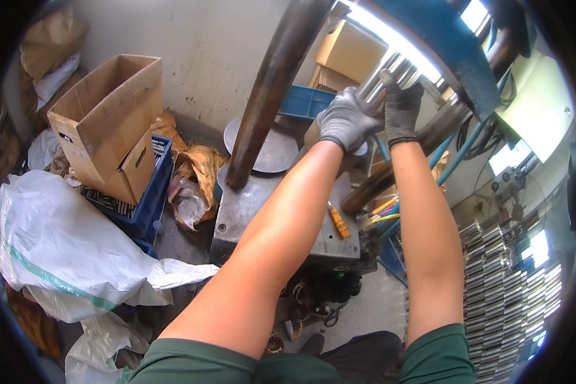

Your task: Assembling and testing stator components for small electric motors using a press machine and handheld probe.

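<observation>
Both my arms reach up and forward between the steel posts of a press-like machine. My left hand [349, 120], in a grey glove, has its fingers closed around the lower left side of a shiny ribbed metal cylinder [372, 88]. On the cylinder's right side is my right hand [402, 107], in a darker grey glove, with its thumb pointing up and its fingers curled. Part of the cylinder is hidden by the gloves and washed out by glare. Below, a screwdriver [339, 222] with an orange handle lies on the machine's grey metal base [253, 211].
A thick steel post [278, 83] slants up just left of my left hand; a blue machine part [454, 51] overhangs at upper right. At left are a cardboard box [105, 121], a blue crate [150, 221] and a white sack [64, 237]. Stacked shiny metal tubes [505, 288] fill the right.
</observation>
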{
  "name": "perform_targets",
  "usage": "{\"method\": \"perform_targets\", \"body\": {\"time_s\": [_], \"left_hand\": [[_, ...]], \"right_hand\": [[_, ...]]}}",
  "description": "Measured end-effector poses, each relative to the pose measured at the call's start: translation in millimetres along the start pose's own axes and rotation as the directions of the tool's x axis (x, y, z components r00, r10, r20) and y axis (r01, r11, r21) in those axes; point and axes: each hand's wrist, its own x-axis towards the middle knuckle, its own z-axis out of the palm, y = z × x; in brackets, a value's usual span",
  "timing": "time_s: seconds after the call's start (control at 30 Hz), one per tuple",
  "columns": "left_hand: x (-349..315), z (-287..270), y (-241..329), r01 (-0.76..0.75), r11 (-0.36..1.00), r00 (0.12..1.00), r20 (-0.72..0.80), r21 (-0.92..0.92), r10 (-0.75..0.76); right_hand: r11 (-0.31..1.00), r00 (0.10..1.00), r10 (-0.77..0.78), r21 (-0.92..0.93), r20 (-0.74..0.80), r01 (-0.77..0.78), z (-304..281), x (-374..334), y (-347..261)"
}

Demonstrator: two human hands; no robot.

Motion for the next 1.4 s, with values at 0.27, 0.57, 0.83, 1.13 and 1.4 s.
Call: {"method": "perform_targets", "body": {"time_s": [0.27,0.57,0.83,1.13,1.4], "left_hand": [[7.8,10.7,-10.6,-0.114,0.933,0.991,0.029,-0.343,0.132],[26.6,26.3,-27.8,-0.066,0.915,0.995,0.043,-0.397,0.091],[27.1,22.2,-34.7,-0.044,0.913,0.995,0.061,-0.405,0.075],[17.4,19.9,-24.1,-0.052,0.943,0.997,0.036,-0.328,0.067],[14.6,25.4,-18.3,-0.100,0.962,0.994,-0.074,-0.256,0.084]], "right_hand": [[0.982,0.962,0.144,-0.154,0.232,-0.110,-71.3,-46.0,-44.4],[0.553,0.142,0.716,-0.679,0.684,0.482,-321.4,-212.5,-131.1],[0.543,0.112,0.805,-0.801,0.582,0.253,-416.0,-277.3,-155.1],[0.399,0.089,0.908,-0.909,0.410,0.119,-409.6,-362.9,-171.0],[0.433,0.536,0.772,-0.900,0.341,-0.051,-405.2,-399.5,-175.2]]}}
